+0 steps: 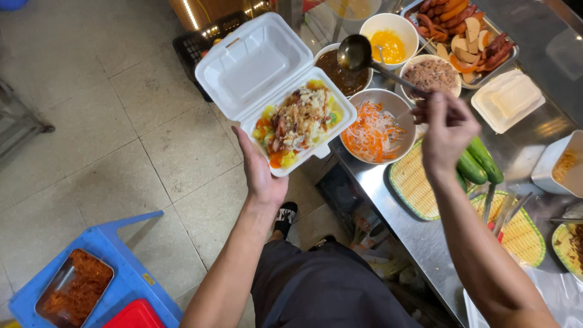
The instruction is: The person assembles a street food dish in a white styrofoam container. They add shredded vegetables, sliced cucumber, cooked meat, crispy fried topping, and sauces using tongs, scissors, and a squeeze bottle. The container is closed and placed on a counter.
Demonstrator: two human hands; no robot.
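Near left: a blue plastic stool (130, 273) stands on the tiled floor, with a metal tray of reddish-brown shredded food (74, 287) on its seat and a red lid-like thing (136, 316) at its near edge.
Left hand: the left hand (258, 176) is under the near end of a white foam box (276, 91), palm up and fingers spread, bearing it from below over the floor, just left of the steel counter (425, 243).
Foam box: its lid stands open toward the far left; the tray part is full of rice topped with sliced meat, carrot and yellow bits.
Ladle: a metal ladle (355, 53) hangs over a bowl of dark brown sauce (343, 73), just right of the box.
Right hand: the right hand (446, 124) is closed on the ladle's handle, fingers pinching it.
Counter, centre: a bowl of shredded carrot and white radish (376, 127), a bowl of yellow sauce (388, 36), a bowl of minced brown topping (431, 74).
Far right: a tray of sausages (464, 33), a shut foam box (510, 100), cucumbers (480, 161) on a woven mat (413, 182).
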